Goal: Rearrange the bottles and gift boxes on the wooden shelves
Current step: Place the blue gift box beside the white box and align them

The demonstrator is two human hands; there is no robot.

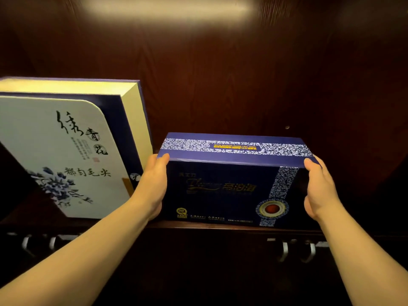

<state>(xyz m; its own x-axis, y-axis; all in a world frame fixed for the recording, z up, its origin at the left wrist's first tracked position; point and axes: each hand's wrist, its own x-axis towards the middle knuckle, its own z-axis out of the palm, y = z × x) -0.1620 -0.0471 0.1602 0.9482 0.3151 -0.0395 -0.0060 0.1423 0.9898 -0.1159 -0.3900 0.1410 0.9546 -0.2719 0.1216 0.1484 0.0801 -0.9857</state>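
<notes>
**Both hands clasp the blue gift box on the shelf**

The left hand (154,184) and right hand (318,188) press flat against opposite ends of a dark blue rectangular gift box with white floral bands and gold lettering (223,191). Each grip is an open palm closed against the box's side, thumb hooked over the top edge. The box stands between the two grips on the dark wooden shelf (198,226), its front face toward the camera. Just left of the left grip, touching the back of that hand, leans a larger white and navy gift box with black calligraphy and a blue flower print (61,155), tilted. Behind both boxes rises the dark wood back panel (242,74).
</notes>
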